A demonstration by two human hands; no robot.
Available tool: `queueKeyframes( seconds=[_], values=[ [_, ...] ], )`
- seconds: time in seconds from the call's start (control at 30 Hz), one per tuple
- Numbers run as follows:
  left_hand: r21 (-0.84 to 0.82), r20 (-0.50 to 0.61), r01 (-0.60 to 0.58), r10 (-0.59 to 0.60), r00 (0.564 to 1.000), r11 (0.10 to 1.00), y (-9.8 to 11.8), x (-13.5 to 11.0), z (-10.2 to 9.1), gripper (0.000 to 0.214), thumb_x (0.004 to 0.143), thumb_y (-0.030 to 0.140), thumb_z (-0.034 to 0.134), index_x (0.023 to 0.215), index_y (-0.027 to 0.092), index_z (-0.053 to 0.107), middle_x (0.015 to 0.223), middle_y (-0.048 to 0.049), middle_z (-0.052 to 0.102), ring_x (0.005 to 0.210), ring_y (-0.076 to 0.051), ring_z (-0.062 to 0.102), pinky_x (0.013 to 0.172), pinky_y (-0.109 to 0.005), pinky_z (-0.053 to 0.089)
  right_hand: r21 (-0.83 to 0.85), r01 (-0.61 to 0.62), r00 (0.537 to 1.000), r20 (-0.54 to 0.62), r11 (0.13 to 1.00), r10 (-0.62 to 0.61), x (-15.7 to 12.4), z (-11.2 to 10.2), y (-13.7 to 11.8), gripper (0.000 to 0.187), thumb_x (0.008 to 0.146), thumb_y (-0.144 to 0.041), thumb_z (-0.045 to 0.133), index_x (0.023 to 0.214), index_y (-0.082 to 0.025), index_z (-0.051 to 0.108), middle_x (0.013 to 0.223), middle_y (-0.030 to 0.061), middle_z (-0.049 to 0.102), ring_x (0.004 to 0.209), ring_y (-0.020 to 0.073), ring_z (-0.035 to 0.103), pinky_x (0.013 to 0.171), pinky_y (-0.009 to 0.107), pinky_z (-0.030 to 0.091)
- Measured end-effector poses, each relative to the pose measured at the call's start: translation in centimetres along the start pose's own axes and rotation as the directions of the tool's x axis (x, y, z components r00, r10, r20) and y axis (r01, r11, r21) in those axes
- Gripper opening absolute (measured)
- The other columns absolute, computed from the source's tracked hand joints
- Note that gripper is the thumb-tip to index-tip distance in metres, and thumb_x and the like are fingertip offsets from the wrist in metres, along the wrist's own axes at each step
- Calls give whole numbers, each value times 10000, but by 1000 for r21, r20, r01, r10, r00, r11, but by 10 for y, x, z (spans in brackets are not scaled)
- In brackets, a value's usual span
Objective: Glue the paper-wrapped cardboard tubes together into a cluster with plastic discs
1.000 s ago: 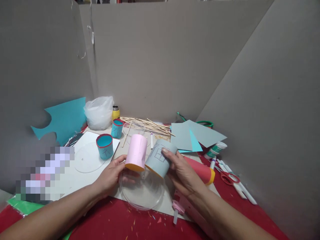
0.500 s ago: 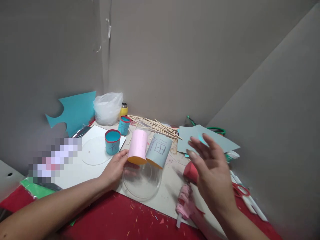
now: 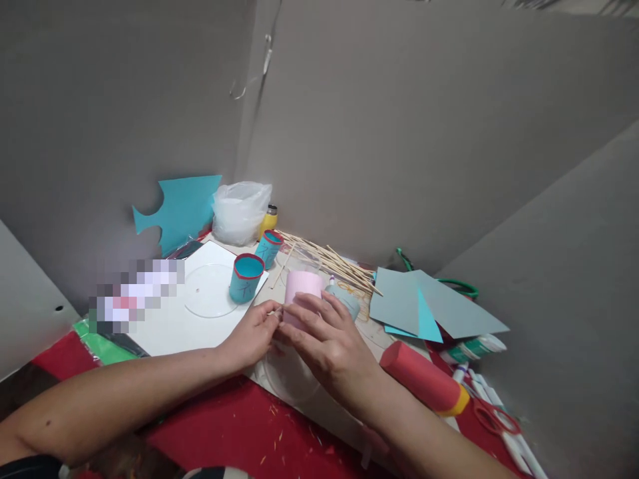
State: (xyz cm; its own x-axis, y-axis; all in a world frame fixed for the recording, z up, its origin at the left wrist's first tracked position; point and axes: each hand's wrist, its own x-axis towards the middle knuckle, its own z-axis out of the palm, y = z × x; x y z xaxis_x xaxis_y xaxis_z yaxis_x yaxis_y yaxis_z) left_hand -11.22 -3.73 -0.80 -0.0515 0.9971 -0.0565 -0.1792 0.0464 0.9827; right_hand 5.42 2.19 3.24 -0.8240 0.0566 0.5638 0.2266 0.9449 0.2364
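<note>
A pink paper cup stands on a clear plastic disc near the middle of the table. My right hand wraps its fingers over the front of that cup. My left hand is curled at the cup's left side and touches it. Just behind the right hand's fingers sits a grey-blue paper cup, partly hidden.
Two teal cups with red rims stand on and beside a white board. Wooden sticks, grey and teal paper sheets, a red roll, red scissors and markers lie right. Cardboard walls enclose the table.
My right hand, lifted and open half a second ago, has come down onto the pink cup. The camera has swung left. The grey-blue cup is now behind the hand.
</note>
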Motion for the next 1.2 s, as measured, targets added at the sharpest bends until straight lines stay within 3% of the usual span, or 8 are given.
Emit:
queueKeyframes(
  seconds=[0.3,0.63,0.8,0.9,1.07,1.2],
  values=[
    [-63,2,19,-18,1000,998,-6,3,-3,284,848,460,623,927,187,624,728,-1,596,646,-172,600,555,-278,510,14,-3,998,65,1000,2,-4,8,-1,319,984,-88,473,1148,-207,720,1254,126,729,1271,316,568,1071,581,389],
    [-114,66,-19,26,997,993,10,-1,-4,285,813,349,619,1018,162,684,947,-65,725,863,-229,683,689,-305,544,-28,-62,997,36,998,63,-2,10,2,342,1035,-145,429,1330,-138,602,1334,159,690,1296,320,560,1078,567,401],
    [-128,98,1,11,995,992,9,-2,-3,460,753,280,692,1204,194,664,1080,-56,716,964,-225,660,746,-285,538,-23,-88,996,23,996,88,-3,8,5,362,1022,-158,485,1374,-163,570,1365,153,673,1345,310,525,1109,567,378],
    [-99,85,-9,17,996,995,6,-1,-1,539,772,322,723,1289,205,627,1177,-81,696,1010,-240,661,737,-279,548,-28,-93,995,45,995,94,-2,7,4,391,1010,-138,490,1395,-146,559,1377,169,661,1343,331,532,1089,586,396],
    [-42,76,-64,68,995,997,4,-1,1,592,793,413,766,1322,207,599,1285,-114,660,1084,-277,657,701,-260,564,-59,-115,989,86,992,120,-2,6,3,466,1011,-123,453,1472,-172,503,1435,174,617,1372,309,510,1101,562,413],
    [-34,57,-99,101,993,994,0,1,1,580,806,367,757,1326,174,588,1259,-132,678,1124,-292,643,767,-288,568,-42,-112,989,97,993,116,1,9,1,484,1009,-120,453,1492,-148,479,1427,203,615,1342,343,540,1060,611,438]
  ],
)
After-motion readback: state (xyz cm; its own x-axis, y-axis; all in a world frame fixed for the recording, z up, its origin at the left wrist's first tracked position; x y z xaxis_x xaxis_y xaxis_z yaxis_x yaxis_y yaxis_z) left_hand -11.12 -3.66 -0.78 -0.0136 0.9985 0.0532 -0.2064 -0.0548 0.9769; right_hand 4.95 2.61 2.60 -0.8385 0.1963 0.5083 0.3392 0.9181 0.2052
